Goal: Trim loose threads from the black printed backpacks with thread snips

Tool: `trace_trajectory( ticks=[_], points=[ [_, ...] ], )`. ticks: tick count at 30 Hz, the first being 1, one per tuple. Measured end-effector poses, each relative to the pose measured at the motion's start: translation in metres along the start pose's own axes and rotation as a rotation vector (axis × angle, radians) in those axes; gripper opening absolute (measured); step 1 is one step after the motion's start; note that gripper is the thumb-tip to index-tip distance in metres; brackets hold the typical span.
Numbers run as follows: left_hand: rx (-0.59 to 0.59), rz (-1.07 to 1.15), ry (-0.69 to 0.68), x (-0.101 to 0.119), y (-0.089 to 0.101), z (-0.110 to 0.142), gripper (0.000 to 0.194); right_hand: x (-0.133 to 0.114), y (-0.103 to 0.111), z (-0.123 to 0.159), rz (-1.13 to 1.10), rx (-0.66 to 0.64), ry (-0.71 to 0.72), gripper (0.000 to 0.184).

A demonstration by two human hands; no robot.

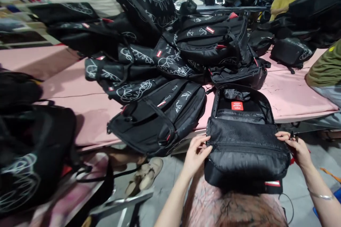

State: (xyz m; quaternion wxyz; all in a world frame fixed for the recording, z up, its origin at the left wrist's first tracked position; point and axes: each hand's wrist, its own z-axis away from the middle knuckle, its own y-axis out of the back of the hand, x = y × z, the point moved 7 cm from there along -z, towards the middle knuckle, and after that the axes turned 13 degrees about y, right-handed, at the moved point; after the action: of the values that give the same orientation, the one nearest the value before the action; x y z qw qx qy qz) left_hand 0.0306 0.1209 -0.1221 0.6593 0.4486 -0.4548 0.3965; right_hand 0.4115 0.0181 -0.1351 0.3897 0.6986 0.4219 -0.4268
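Note:
An unzipped black backpack (241, 161) lies open across my lap, its upper end against the edge of the pink table. A red label (237, 105), a mesh panel and a crumpled dark pocket show inside it. My left hand (195, 154) pinches the backpack's left edge between thumb and fingers. At the opposite edge, my right hand (295, 147) grips the rim with its fingertips. A small dark pointed tool (292, 136) sticks out from among the right fingers; its kind is unclear. A red and white tag (272, 183) shows at the near end.
Black backpacks with white scribble prints (160, 113) are heaped on the pink table (287, 94). More bags (34, 156) stand close on the left. A person in a yellow top (279, 3) is at the back right; an olive sleeve (325, 65) is nearer. Shoes (151, 173) show below.

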Motion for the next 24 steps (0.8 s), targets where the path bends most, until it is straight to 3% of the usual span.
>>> trace_trajectory(
  ticks=[4,8,14,20,24],
  points=[
    [-0.200,0.315,0.222,-0.021,-0.022,0.019,0.062,-0.010,-0.006,0.010,0.098,-0.070,-0.007,0.027],
    [-0.181,0.471,0.233,-0.026,-0.028,0.023,0.064,-0.010,-0.013,0.025,0.143,-0.048,-0.047,0.038],
    [-0.169,0.527,0.215,-0.025,-0.028,0.024,0.070,0.009,-0.008,0.048,0.150,0.178,-0.174,0.054],
    [-0.136,0.510,0.244,-0.031,-0.021,0.030,0.075,0.029,-0.011,0.064,-0.056,0.368,-0.434,0.045],
    [-0.124,0.462,0.305,-0.032,-0.019,0.035,0.078,0.018,-0.025,0.060,-0.194,0.368,-0.463,0.044]
  ],
)
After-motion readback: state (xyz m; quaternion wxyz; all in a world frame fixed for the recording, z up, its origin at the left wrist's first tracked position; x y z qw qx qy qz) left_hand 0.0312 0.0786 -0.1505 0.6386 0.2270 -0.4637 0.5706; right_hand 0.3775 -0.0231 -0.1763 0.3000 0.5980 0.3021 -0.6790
